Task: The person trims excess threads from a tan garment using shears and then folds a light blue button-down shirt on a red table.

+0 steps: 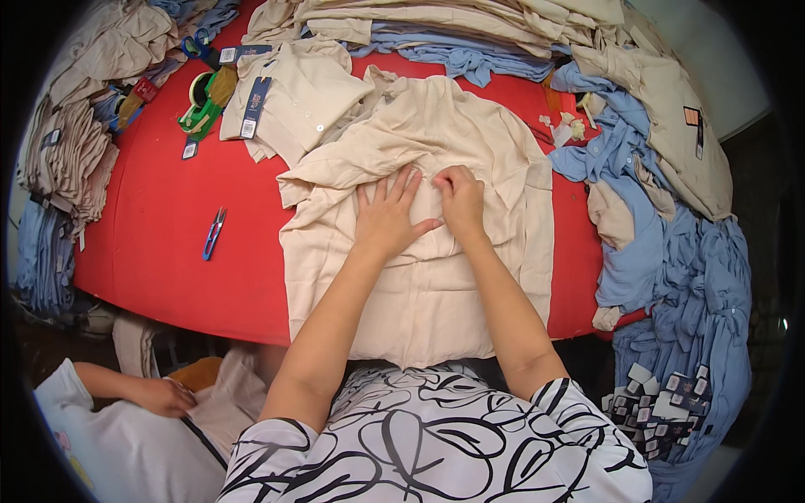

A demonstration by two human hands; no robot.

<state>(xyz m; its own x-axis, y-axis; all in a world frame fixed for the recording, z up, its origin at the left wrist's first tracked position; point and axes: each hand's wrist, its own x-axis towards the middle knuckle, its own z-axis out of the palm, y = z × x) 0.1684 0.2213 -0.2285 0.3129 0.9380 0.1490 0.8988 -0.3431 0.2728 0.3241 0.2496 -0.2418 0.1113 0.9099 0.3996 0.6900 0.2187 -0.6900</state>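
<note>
A beige shirt [486,277] lies spread over the front of the red table, its lower edge hanging at my waist and its upper part rumpled. My left hand [387,214] presses flat on the cloth, fingers stretched and thumb pointing right. Just to its right, my right hand [459,201] is closed with the fingertips pinched at the fabric. Whether a fold or something small is between those fingers is hidden. Beyond my left hand rests another beige shirt [293,101] with a dark blue hang tag [255,107] on it.
Blue thread snips [215,234] and a green tape dispenser [205,102] sit on the red table [159,243] at left. Beige and blue garments [671,277] pile up along the right; a folded stack [470,29] lines the back. A co-worker's hand [168,396] shows lower left.
</note>
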